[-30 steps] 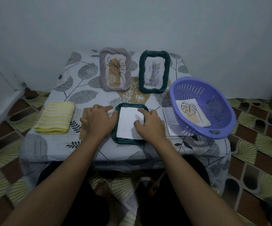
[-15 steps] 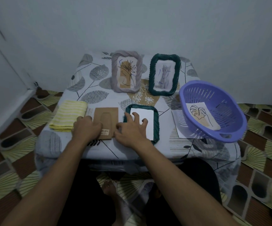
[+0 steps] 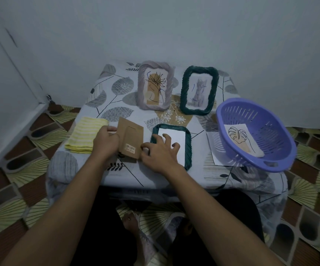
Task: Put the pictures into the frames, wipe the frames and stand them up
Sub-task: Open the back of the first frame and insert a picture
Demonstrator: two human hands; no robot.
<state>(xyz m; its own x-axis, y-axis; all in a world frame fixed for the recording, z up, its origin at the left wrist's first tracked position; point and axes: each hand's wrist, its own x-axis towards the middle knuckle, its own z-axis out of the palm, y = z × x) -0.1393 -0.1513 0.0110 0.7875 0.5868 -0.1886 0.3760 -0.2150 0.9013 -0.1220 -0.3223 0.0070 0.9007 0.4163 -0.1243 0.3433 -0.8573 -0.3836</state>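
1. Table, low, covered in a leaf-print cloth; it carries every item below.
2. Backing board, brown card with a barcode label, at front centre-left and tilted. The left hand grips its left edge with curled fingers.
3. Lying green frame, face down just right of the board, with a white sheet in its recess. The right hand partly covers both: fingers spread, tips on the sheet, thumb against the board's lower right edge.
4. Yellow cloth, folded, at the front left corner, just beside the left hand.
5. Grey frame, upright at the back, holding a plant drawing.
6. Standing green frame, upright just right of the grey one, holding a cat picture.
7. Purple basket, slotted, at the right edge of the table and tipped toward the person. A leaf picture lies inside.
8. Loose paper, flat under the basket's near side, between the basket and the lying frame.
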